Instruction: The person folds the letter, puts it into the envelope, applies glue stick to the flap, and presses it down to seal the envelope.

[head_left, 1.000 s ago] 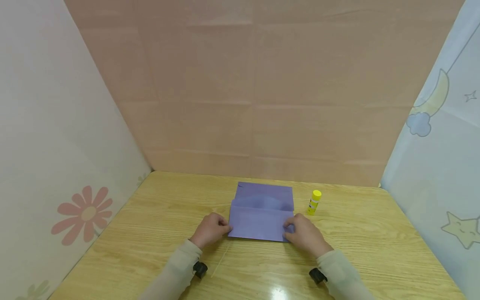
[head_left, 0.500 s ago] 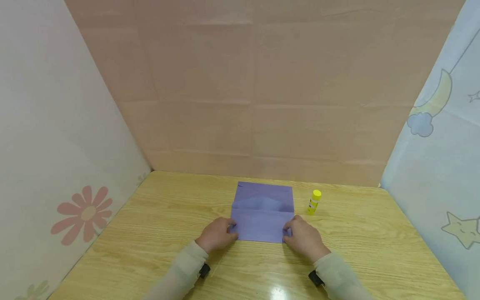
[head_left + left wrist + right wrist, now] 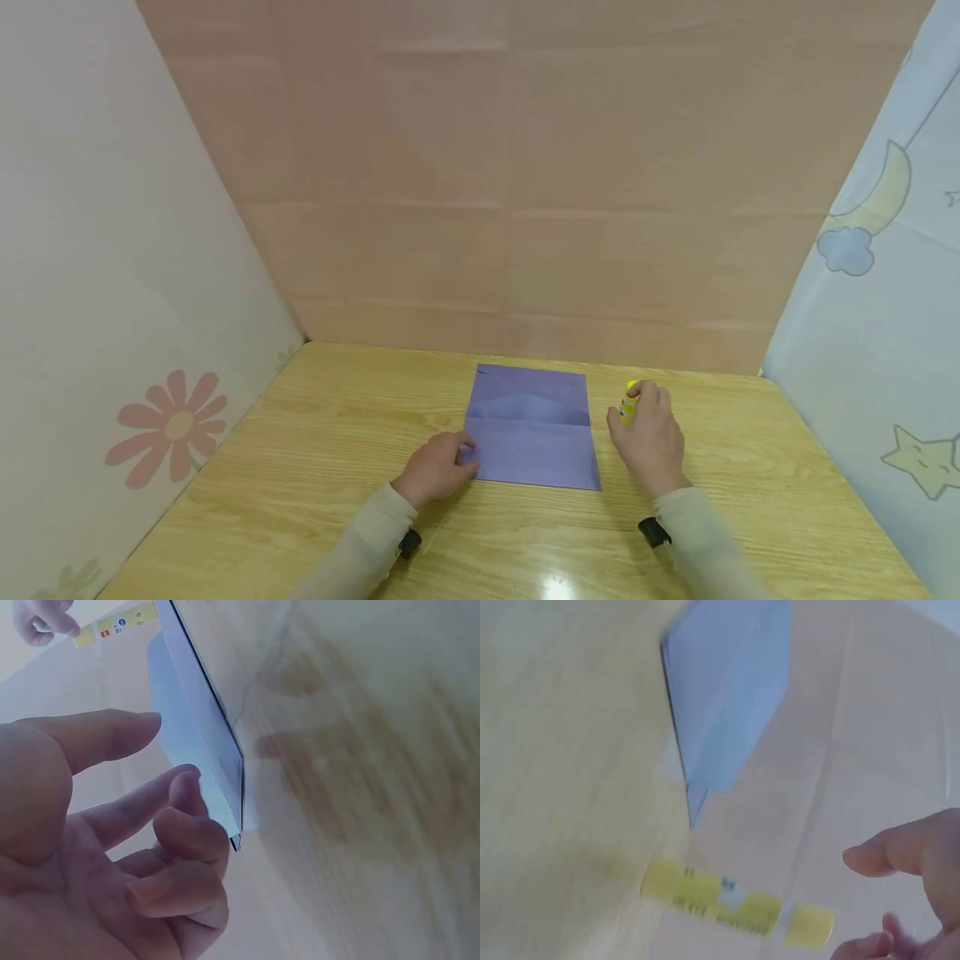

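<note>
A folded purple paper (image 3: 532,454) lies on the table, a crease running across its middle and its near half layered on top. At its left edge is my left hand (image 3: 437,468); in the left wrist view a gap shows between thumb and index finger, the other fingers loosely bent by the paper. My right hand (image 3: 651,437) is at the yellow glue stick (image 3: 626,410), which stands upright to the right of the paper. In the right wrist view the thumb and fingers are spread near the cap end of the glue stick (image 3: 735,906), apart from it.
The wooden table (image 3: 352,400) meets a brown paper-covered wall (image 3: 495,208) at the back. Patterned white panels flank it on the left (image 3: 135,250) and right (image 3: 862,350). A thin pale strip (image 3: 433,533) lies near my left wrist.
My right hand has left the paper's right edge and moved right and away to the glue stick. My left hand shifted slightly right, along the paper's edge. The paper's near half lies flatter.
</note>
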{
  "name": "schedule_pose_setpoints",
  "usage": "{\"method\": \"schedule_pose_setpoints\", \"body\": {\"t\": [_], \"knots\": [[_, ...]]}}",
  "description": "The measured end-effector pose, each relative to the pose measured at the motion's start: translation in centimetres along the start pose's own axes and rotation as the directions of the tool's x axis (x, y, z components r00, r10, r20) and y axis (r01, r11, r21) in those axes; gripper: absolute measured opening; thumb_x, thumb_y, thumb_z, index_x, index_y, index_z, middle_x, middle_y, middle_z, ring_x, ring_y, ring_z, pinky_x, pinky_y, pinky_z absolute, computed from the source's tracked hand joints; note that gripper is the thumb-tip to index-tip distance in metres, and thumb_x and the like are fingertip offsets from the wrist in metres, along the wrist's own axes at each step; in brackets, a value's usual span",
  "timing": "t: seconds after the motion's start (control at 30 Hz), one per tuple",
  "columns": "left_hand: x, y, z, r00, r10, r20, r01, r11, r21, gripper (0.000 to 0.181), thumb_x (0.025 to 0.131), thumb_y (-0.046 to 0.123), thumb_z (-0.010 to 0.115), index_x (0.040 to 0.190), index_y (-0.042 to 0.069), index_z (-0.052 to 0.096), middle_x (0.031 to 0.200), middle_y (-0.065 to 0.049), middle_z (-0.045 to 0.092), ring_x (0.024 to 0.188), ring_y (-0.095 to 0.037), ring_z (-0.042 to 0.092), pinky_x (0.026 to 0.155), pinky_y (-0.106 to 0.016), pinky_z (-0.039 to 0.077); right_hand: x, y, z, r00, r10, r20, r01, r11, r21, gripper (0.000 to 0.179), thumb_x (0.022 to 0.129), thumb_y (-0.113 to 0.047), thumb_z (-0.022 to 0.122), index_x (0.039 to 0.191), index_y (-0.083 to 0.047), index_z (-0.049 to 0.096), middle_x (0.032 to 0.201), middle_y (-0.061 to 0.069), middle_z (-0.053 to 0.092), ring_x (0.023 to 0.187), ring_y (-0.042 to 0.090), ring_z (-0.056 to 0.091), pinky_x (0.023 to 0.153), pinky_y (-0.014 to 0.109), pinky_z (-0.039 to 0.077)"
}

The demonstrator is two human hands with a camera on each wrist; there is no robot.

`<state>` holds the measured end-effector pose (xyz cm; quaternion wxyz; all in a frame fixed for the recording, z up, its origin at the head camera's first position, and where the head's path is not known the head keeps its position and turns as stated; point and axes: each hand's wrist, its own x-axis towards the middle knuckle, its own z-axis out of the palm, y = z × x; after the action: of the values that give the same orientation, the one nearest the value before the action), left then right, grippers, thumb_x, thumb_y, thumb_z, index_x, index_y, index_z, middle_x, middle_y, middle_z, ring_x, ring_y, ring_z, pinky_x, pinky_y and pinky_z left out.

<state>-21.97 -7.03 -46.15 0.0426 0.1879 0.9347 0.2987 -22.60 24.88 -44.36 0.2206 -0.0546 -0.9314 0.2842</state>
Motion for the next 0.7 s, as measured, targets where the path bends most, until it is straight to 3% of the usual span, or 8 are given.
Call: {"method": "schedule_pose_setpoints", "body": {"t": [0.1,0.27,0.43,0.57,0.7], "knots": [[0.1,0.0,0.0,0.999,0.026,-0.024,-0.026,0.999,-0.019,0.027,0.091,0.015,0.068,0.112,-0.001,0.07,0.078,0.002,0.057,0.068,-0.011,0.05,0.061,-0.029,0.043,1.0,0.9,-0.6,0.997,0.074,-0.027,-0.072,0.996,0.052,0.056,0.09,-0.023,0.069,0.132,0.002,0.042,0.113,0.026,0.046,0.068,0.033,0.054,0.049,0.036,0.04],[0.2,0.2,0.0,0.998,0.047,-0.051,-0.049,0.998,-0.031,0.021,0.091,0.012,0.067,0.108,0.0,0.071,0.074,0.003,0.054,0.065,-0.009,0.047,0.059,-0.027,0.041,2.0,2.7,-0.6,0.981,0.156,0.113,-0.166,0.982,0.089,0.076,0.092,-0.03,0.067,0.147,0.006,0.03,0.126,0.032,0.043,0.098,0.045,0.054,0.068,0.049,0.047],[0.2,0.3,0.1,0.997,0.051,-0.058,-0.053,0.998,-0.04,0.018,0.092,0.011,0.067,0.106,0.0,0.071,0.072,0.003,0.053,0.061,-0.007,0.045,0.058,-0.025,0.04,2.4,4.0,-0.1,0.959,0.145,0.244,-0.169,0.983,0.078,0.07,0.094,-0.029,0.065,0.141,0.014,0.038,0.125,0.036,0.05,0.107,0.049,0.053,0.081,0.056,0.047],[0.3,0.3,0.2,0.997,0.047,-0.053,-0.049,0.998,-0.05,0.017,0.093,0.011,0.066,0.105,0.0,0.071,0.07,0.004,0.054,0.059,-0.006,0.045,0.056,-0.024,0.04,2.6,4.7,0.3,0.952,0.103,0.29,-0.133,0.987,0.087,0.055,0.094,-0.025,0.065,0.129,0.015,0.048,0.121,0.037,0.055,0.105,0.05,0.057,0.083,0.058,0.048],[0.2,0.4,0.3,0.998,0.046,-0.049,-0.049,0.996,-0.07,0.017,0.092,0.01,0.066,0.105,0.0,0.071,0.069,0.004,0.054,0.057,-0.006,0.045,0.055,-0.023,0.04,2.8,5.1,0.6,0.941,0.091,0.327,-0.134,0.985,0.112,0.049,0.097,-0.026,0.063,0.126,0.011,0.052,0.122,0.035,0.056,0.106,0.048,0.058,0.084,0.058,0.048]]}}
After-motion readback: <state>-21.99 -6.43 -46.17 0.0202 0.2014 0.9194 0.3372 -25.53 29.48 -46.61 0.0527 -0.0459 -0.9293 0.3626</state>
